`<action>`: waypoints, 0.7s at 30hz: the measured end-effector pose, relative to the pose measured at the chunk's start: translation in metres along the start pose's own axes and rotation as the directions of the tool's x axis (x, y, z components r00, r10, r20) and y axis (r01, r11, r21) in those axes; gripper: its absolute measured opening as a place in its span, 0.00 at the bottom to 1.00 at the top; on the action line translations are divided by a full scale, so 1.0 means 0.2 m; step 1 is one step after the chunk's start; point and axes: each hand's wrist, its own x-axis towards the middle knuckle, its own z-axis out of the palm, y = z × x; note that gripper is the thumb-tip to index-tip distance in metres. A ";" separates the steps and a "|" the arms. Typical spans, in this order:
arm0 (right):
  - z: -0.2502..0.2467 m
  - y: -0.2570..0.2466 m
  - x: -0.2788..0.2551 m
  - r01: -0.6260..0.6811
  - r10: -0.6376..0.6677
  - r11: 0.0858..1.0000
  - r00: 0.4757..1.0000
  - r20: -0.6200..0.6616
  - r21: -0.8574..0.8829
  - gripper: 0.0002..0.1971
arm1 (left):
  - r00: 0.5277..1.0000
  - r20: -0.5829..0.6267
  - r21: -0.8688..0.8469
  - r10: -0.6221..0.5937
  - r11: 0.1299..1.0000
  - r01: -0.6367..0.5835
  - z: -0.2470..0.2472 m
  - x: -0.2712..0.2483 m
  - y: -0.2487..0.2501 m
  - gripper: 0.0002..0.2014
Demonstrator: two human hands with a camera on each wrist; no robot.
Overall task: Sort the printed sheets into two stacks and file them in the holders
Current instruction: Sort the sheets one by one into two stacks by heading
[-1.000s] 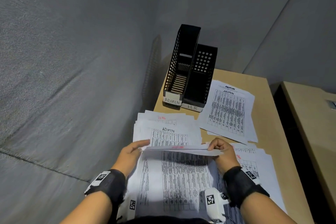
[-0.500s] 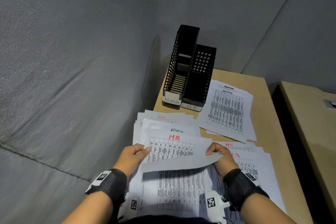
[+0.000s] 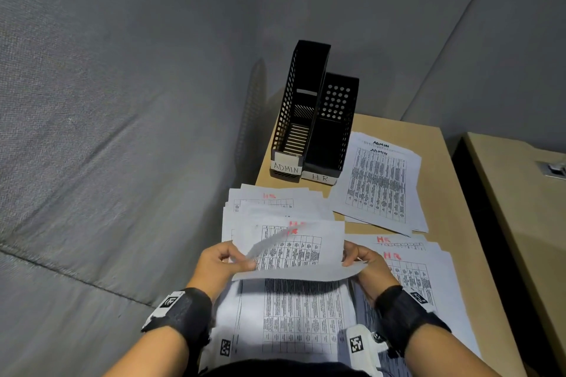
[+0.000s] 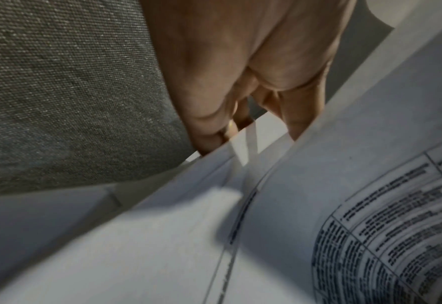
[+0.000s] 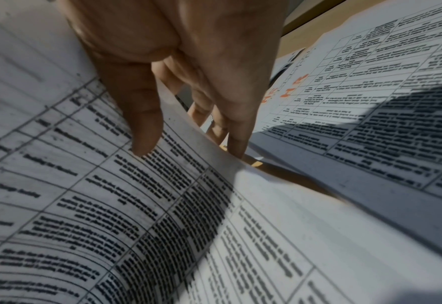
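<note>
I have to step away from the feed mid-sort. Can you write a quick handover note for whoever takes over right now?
Left hand and right hand each pinch an edge of the lifted HR sheet above the unsorted pile.
ADMIN stack lies right of the holders; HR stack lies beside the right hand.
ADMIN holder and HR holder hold no sheets.
Left: finish sorting, then file both stacks.

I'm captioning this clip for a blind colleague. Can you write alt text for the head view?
Both hands, left hand and right hand, hold up a printed sheet marked HR over piles of papers on a desk. Behind stand two black holders labelled ADMIN and HR.
</note>
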 end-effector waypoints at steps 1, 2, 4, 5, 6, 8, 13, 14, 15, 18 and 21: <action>-0.01 0.00 0.00 -0.012 0.012 1.000 1.000 -0.002 -0.012 0.28 | 0.998 0.053 0.007 -0.026 1.000 0.025 -0.01 0.01 -0.01 0.15; -0.02 0.01 0.00 -0.027 0.027 0.999 1.000 -0.011 -0.027 0.28 | 0.993 0.099 0.010 -0.063 0.998 0.062 -0.02 0.01 -0.03 0.15; -0.03 0.01 -0.01 -0.051 0.050 0.997 0.999 -0.019 -0.054 0.29 | 0.979 0.161 0.012 -0.129 0.992 0.128 -0.05 0.01 -0.04 0.13; -0.03 0.02 -0.01 -0.055 0.054 0.997 0.998 -0.019 -0.057 0.29 | 0.971 0.182 0.002 -0.156 0.987 0.159 -0.05 0.01 -0.05 0.13; -0.03 0.02 -0.01 -0.053 0.052 0.997 0.998 -0.021 -0.052 0.29 | 0.963 0.201 -0.020 -0.180 0.982 0.188 -0.06 0.01 -0.06 0.12; -0.03 0.02 -0.01 -0.040 0.040 0.999 0.999 -0.037 -0.022 0.29 | 0.947 0.242 -0.048 -0.212 0.972 0.230 -0.07 0.01 -0.05 0.14; -0.02 0.00 0.00 -0.111 0.115 0.992 0.991 -0.068 0.060 0.20 | 0.925 0.298 -0.097 -0.238 0.956 0.277 -0.07 0.01 -0.06 0.43; -0.02 0.00 -0.01 -0.139 0.141 0.990 0.987 -0.079 0.031 0.17 | 0.923 0.299 -0.105 -0.242 0.953 0.284 -0.07 0.01 -0.06 0.45; -0.03 0.00 -0.01 -0.162 0.163 0.987 0.983 -0.081 0.011 0.18 | 0.924 0.293 -0.111 -0.245 0.951 0.287 -0.07 0.01 -0.06 0.45; -0.04 0.02 -0.02 -0.273 0.273 0.962 0.962 -0.014 0.004 0.35 | 0.928 0.283 -0.114 -0.244 0.952 0.285 -0.07 0.02 -0.07 0.45; -0.02 0.00 -0.06 -0.339 0.363 0.913 0.929 0.070 -0.225 0.28 | 0.914 0.297 -0.120 -0.277 0.939 0.324 -0.08 0.02 -0.08 0.40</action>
